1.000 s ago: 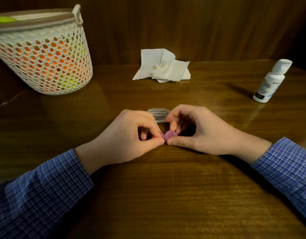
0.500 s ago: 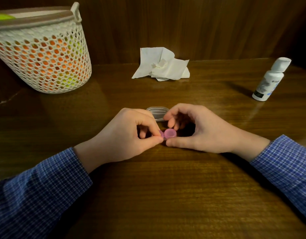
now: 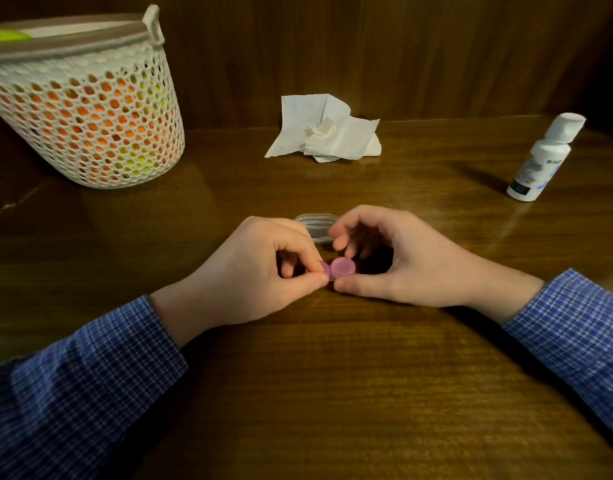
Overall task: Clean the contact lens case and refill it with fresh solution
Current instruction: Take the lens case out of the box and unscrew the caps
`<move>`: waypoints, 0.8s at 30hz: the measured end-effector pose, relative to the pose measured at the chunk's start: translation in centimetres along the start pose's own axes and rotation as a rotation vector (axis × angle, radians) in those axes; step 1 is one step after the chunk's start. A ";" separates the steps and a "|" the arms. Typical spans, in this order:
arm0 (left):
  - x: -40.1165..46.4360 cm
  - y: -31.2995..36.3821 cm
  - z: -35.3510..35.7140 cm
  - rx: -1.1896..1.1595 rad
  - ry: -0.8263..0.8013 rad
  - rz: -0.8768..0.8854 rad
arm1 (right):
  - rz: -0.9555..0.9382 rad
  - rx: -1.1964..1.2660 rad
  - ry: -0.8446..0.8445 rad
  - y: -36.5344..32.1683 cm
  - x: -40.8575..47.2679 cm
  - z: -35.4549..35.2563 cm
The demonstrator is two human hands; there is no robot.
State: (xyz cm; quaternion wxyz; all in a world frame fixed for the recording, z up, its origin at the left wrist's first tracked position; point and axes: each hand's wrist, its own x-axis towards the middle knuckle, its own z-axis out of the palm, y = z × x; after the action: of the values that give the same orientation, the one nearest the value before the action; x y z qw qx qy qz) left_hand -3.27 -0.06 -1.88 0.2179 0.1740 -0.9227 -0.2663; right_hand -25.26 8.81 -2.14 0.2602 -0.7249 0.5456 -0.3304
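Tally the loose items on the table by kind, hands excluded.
Basket: 1
Tissue: 1
Solution bottle: 1
Pink lens case: 1
Grey ribbed lid-like piece: 1
Total: 5

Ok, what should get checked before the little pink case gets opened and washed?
1. Small round pink plastic lens case held steady: ok, the left hand pinches its left end on the brown wooden table.
2. Right hand on the right cap: ok, thumb and fingers curl round it.
3. Caps on or off: cannot tell, fingers hide the edges.
4. White plastic solution bottle ready: ok, upright at far right, cap on.
5. Crumpled white paper tissue for wiping: ok, lying at the back.
6. White mesh basket for rubbish: ok, standing at far left.
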 end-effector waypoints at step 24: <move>0.1 0.4 -0.1 0.005 -0.013 -0.032 | -0.012 0.046 -0.033 -0.2 0.0 -0.2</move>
State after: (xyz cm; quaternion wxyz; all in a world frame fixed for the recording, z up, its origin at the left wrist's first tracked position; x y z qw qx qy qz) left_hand -3.38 0.15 -1.53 0.2073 0.1876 -0.9219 -0.2684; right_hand -25.24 8.86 -1.86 0.2839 -0.7272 0.5292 -0.3323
